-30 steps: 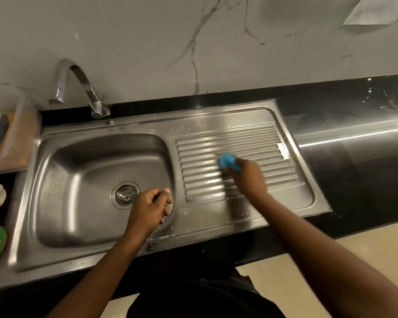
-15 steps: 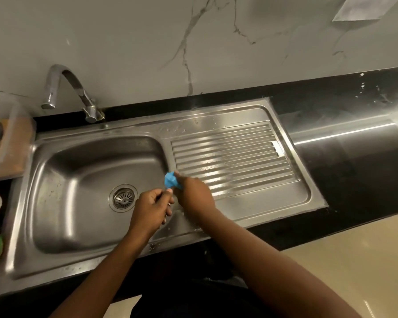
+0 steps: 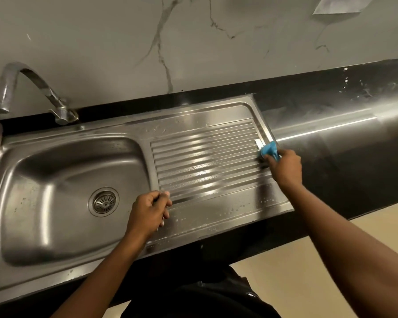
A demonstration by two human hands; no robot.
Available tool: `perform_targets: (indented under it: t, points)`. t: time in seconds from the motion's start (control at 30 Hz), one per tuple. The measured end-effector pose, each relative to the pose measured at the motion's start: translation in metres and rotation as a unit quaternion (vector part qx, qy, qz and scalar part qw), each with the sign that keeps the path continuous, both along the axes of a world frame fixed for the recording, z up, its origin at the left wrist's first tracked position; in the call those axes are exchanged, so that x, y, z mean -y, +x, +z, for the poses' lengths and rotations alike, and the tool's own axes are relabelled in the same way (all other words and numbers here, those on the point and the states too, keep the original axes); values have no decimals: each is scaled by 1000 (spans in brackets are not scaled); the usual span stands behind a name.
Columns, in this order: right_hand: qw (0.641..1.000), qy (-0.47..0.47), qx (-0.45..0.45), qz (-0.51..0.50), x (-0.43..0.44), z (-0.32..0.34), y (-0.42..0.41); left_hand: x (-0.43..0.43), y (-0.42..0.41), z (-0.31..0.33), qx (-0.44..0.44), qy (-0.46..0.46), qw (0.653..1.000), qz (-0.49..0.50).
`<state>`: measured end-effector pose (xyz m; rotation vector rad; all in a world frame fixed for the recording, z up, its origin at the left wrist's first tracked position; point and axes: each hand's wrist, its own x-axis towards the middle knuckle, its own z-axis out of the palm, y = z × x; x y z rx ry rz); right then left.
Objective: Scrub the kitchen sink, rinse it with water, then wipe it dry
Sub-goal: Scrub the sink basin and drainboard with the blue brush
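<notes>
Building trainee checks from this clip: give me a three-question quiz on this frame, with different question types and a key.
1. True or false: the right hand holds the blue plastic scrubber at the right end of the ribbed steel drainboard.
2. Where is the round steel drain strainer? A) in the steel sink basin B) on the drainboard C) on the black countertop
3. Fill in: the curved chrome tap shows ___ running water.
Key: 1 true; 2 A; 3 no.
</notes>
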<state>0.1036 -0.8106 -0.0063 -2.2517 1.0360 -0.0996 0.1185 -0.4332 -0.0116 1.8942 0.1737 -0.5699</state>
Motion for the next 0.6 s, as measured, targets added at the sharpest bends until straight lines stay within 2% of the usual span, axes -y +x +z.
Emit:
perform_targets:
  t: [0.1,0.27,0.37,0.43,0.6]
  points:
    - [998,46,41,2,-35,-7,15,11,1,1,5,2,1000,0]
    - [985,69,50,153,-130,-18,27,34,6,0,5,3,1000,-15]
    - [974,41,33,221,-131,-18,30,45,10,2,16,3,1000,-21]
    - [979,30,24,202,-94,-14,30,48,12,3,25,-3,999,-20]
    - [997,-12,7,78,6,-4,23,48,8,1,22,0,1000,-11]
